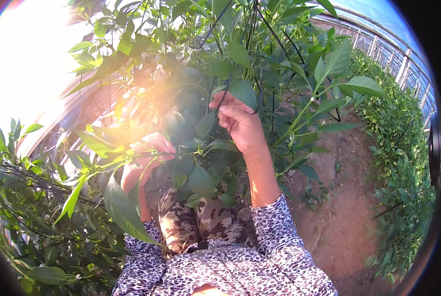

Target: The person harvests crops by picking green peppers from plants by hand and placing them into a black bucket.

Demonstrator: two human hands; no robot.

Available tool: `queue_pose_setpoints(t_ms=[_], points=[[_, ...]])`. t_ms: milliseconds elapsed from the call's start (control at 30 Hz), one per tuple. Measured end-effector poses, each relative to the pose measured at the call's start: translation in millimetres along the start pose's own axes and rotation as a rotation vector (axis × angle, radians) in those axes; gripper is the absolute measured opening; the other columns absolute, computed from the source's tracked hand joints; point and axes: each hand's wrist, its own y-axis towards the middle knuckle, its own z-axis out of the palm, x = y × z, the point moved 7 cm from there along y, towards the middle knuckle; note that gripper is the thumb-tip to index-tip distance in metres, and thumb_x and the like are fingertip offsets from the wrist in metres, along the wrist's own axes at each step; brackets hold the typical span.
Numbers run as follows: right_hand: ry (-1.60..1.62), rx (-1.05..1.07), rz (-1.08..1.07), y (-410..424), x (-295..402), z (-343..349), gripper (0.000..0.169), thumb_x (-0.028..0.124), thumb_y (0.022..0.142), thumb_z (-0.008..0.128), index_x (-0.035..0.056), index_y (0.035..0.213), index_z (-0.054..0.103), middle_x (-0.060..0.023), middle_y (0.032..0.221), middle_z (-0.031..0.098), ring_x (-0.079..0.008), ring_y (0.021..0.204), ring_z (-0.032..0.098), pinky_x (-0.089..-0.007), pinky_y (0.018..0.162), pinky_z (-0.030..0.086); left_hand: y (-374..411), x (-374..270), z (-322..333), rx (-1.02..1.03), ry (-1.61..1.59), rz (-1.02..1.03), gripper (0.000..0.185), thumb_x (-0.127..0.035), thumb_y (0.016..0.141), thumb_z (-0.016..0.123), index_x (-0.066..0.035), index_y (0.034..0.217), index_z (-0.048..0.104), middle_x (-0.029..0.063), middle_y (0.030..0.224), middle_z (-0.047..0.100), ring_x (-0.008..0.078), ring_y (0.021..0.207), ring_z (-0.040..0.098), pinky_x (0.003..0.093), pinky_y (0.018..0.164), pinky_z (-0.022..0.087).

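Note:
A leafy pepper plant stands before my knees, with black cords running down through its upper stems. My right hand is raised at the plant's middle, its fingers closed on a thin black cord. The cord loops behind the palm, and a broad leaf hides part of it. Lower and to the left, my left hand has its fingers pinched around a slender green stem. Leaves from this branch hang in front of the wrist. Sun glare washes out part of that hand.
Another side branch reaches out to the right, over a bare soil path. A row of plants lines the far right, beside the greenhouse frame. More foliage crowds my left, near pale plastic sheeting.

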Motion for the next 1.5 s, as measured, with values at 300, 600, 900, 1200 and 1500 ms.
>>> queue_pose_setpoints(t_ms=[300,600,900,1200,1500], points=[[-0.117,0.094,-0.146,13,91,16,0.024,0.004,0.084,0.052,-0.0036,0.107,0.056,-0.0169,0.095,0.065,-0.0041,0.052,0.042,-0.0184,0.045,0.032,54,11,28,-0.213,-0.05,-0.133,0.02,-0.021,0.083,0.066,-0.004,0.093,0.061,0.0054,0.087,0.064,0.0104,0.076,0.057,0.024,0.068,0.043],[-0.368,0.102,-0.131,24,99,24,0.021,0.001,0.082,0.054,-0.0025,0.101,0.06,-0.0058,0.088,0.063,-0.0037,0.053,0.044,-0.019,0.046,0.035,99,39,50,-0.173,0.168,-0.217,0.013,-0.014,0.085,0.062,-0.002,0.088,0.061,-0.001,0.074,0.058,0.0064,0.067,0.049,0.0216,0.062,0.04],[-0.61,-0.016,-0.158,20,97,17,0.032,0.0,0.079,0.052,-0.0013,0.109,0.063,-0.0002,0.081,0.059,-0.0037,0.055,0.046,-0.0196,0.048,0.037,81,-38,70,-0.289,0.897,0.057,0.013,-0.011,0.077,0.062,-0.002,0.086,0.06,0.0157,0.079,0.062,0.0321,0.074,0.062,0.0398,0.064,0.049],[-0.783,-0.06,-0.187,18,99,33,0.029,0.0,0.08,0.048,-0.0019,0.105,0.062,-0.0023,0.079,0.059,-0.0072,0.055,0.05,-0.0225,0.049,0.039,125,-57,95,-0.347,0.878,0.235,0.012,-0.009,0.083,0.054,0.0,0.09,0.052,0.0167,0.078,0.059,0.0301,0.069,0.061,0.041,0.062,0.047],[-1.174,0.01,-0.109,3,131,50,0.027,0.006,0.089,0.044,-0.0015,0.111,0.059,-0.0082,0.091,0.063,-0.0098,0.058,0.057,-0.0238,0.052,0.043,142,-39,91,-0.206,0.751,0.135,0.016,-0.011,0.084,0.052,0.001,0.094,0.048,0.0126,0.069,0.062,0.0229,0.054,0.06,0.0367,0.055,0.047]])
